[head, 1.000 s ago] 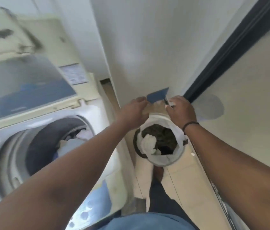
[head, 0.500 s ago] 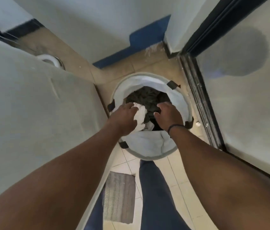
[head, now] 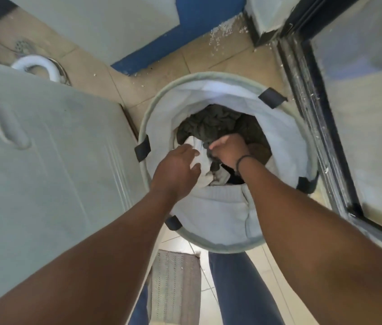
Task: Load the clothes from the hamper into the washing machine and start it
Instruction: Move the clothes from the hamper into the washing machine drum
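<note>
A round pale hamper (head: 223, 233) with dark handle tabs stands on the tiled floor below me. Inside lie dark grey clothes (head: 211, 124) and a white garment (head: 203, 158). My left hand (head: 176, 170) reaches over the near left rim, fingers curled against the white garment. My right hand (head: 230, 150), with a dark band on the wrist, is deeper inside, fingers closed on dark and white cloth. The washing machine's pale side panel (head: 44, 172) fills the left; its opening is out of view.
A dark sliding-door frame (head: 314, 127) runs along the right. A blue skirting (head: 185, 31) and white debris lie on the floor beyond the hamper. A grey mat (head: 173, 287) and my trouser leg (head: 239, 289) are below. A white hose ring (head: 37, 66) lies at the upper left.
My view has swung from the washer drum down onto the hamper. Both hands have left the rim and gone down into the clothes, the right one deeper.
</note>
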